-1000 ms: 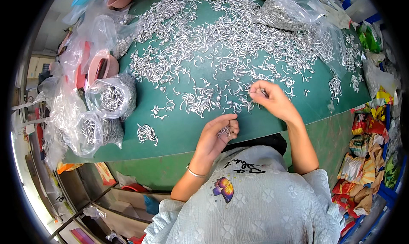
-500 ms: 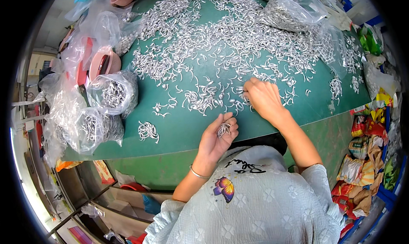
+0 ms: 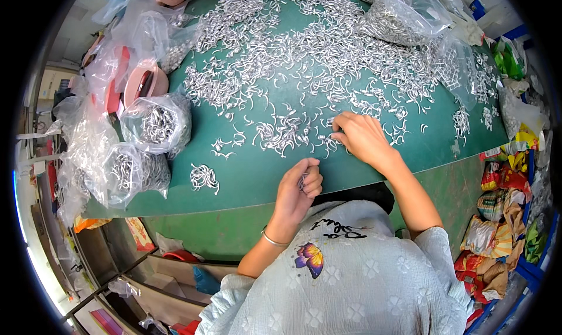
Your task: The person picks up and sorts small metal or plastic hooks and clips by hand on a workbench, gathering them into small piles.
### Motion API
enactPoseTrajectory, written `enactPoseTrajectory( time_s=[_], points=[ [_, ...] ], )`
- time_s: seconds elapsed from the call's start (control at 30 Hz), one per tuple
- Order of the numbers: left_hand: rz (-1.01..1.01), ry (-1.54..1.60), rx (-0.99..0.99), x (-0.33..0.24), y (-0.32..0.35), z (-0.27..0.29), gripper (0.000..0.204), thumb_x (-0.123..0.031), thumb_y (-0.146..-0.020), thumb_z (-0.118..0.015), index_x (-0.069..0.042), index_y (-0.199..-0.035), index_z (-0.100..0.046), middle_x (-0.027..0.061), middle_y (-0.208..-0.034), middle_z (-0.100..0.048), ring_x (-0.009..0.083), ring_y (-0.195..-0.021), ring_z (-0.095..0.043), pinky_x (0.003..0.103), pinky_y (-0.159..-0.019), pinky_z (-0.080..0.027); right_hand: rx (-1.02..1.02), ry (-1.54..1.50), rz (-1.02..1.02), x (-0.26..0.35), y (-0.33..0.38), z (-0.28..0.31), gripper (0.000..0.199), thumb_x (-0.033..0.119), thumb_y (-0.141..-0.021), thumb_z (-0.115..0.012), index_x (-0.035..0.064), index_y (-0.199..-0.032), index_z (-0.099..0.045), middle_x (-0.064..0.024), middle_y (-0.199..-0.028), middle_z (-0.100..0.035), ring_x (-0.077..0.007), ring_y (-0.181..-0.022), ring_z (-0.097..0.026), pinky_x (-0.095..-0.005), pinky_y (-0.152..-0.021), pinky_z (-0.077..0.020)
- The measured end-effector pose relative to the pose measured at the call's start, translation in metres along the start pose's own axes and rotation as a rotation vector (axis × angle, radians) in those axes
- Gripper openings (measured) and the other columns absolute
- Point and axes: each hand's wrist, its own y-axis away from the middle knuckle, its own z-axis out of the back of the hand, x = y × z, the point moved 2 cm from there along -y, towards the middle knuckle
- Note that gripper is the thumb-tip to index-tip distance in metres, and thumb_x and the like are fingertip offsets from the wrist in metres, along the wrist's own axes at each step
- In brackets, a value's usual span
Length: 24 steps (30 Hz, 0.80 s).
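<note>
My left hand is curled just over the near edge of the green table, closed around several small curved silver metal pieces that show between the fingers. Farther right, my right hand rests low at the edge of the scattered pieces, fingers bent and pinched together; whatever is between its fingertips is hidden. Left of it lies a loose cluster of the same curved pieces. A small separate heap sits near the table's left front. The wide spread of silver pieces covers the far part of the table.
Two clear bags of silver pieces stand at the left, beside a pink basket. More filled plastic bags lie at the far right. Colourful packages are stacked on a blue-framed shelf to the right.
My left hand has closed further and turned, so fewer of its pieces show. My right hand has shifted slightly down and its fingertips have moved a little nearer to me.
</note>
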Motion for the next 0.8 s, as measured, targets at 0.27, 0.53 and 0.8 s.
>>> enactPoseTrajectory(
  time_s=[0.27,0.53,0.8],
  points=[
    [-0.030,-0.036,-0.036,0.000,0.004,0.002,0.021,-0.017,-0.099,-0.042,-0.001,-0.096,-0.055,-0.0031,-0.062,-0.030,0.0065,-0.052,-0.027,0.021,-0.045,-0.025,0.126,-0.026,-0.017,-0.004,0.003,0.010,0.019,0.014,-0.075,-0.069,0.0034,-0.083,-0.057,-0.0137,-0.081,-0.064,-0.0366,-0.076,-0.062,-0.0460,-0.065,-0.0469],
    [-0.056,-0.112,-0.048,0.001,0.006,0.000,0.022,-0.018,-0.098,-0.043,0.000,-0.097,-0.056,-0.0038,-0.062,-0.029,0.0058,-0.052,-0.026,0.021,-0.045,-0.025,0.137,0.051,-0.166,-0.007,0.002,0.002,0.024,0.022,-0.080,-0.068,0.0044,-0.091,-0.056,-0.0120,-0.077,-0.066,-0.0352,-0.076,-0.062,-0.0453,-0.065,-0.0459],
    [-0.066,-0.157,-0.070,0.001,0.010,0.001,0.021,-0.018,-0.098,-0.045,-0.001,-0.097,-0.056,-0.0044,-0.062,-0.029,0.0052,-0.052,-0.027,0.020,-0.045,-0.025,0.178,-0.072,-0.129,-0.017,-0.003,0.018,0.018,0.017,-0.079,-0.068,0.0079,-0.092,-0.059,-0.0114,-0.069,-0.062,-0.0324,-0.071,-0.062,-0.0429,-0.062,-0.0443]
  ],
)
